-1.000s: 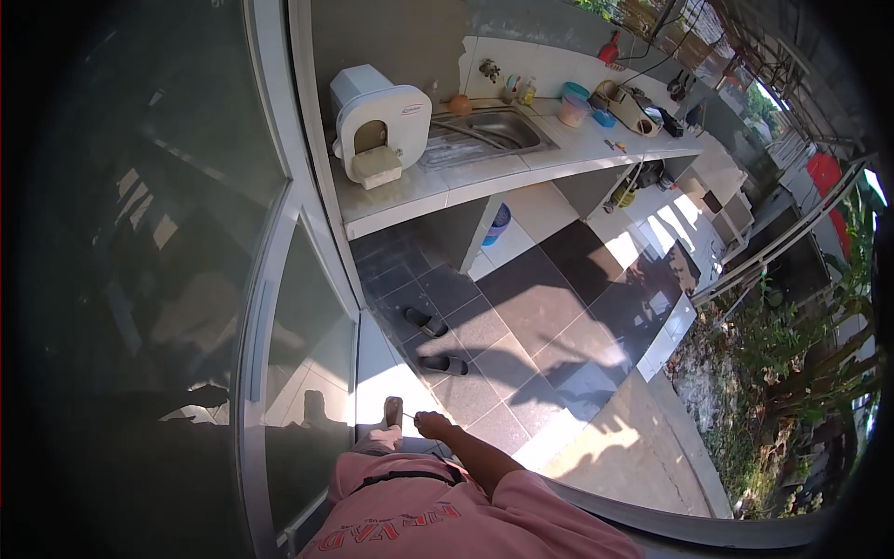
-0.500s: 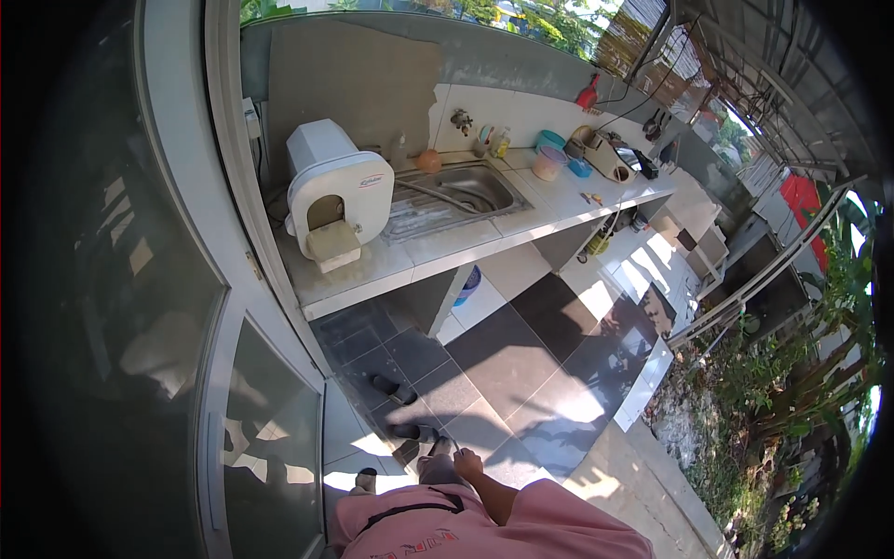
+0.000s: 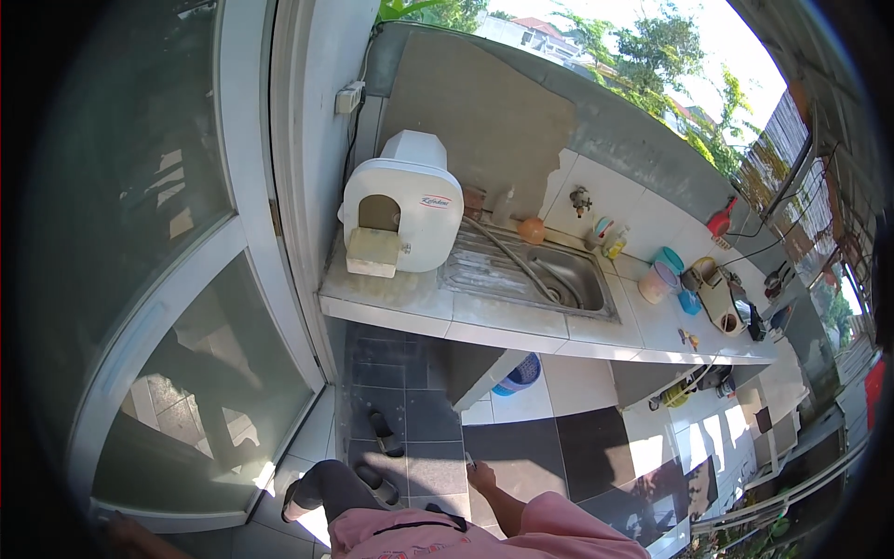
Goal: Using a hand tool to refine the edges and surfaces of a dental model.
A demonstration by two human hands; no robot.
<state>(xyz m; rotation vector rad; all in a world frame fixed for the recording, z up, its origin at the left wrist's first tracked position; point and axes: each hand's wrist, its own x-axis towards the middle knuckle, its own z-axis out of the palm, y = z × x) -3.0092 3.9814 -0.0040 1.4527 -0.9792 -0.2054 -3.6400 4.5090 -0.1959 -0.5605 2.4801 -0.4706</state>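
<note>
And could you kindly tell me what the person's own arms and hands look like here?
The right hand is bare, with no glove to be seen; its forearm comes out of a loose, plain pink short sleeve. The left hand is too dark and cut off at the lower edge to make out details, and its sleeve does not show.

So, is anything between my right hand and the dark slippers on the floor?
Nothing visible blocks the way: only floor tiles show between your right hand and the nearer slipper, and the same goes for the farther slipper.
</note>
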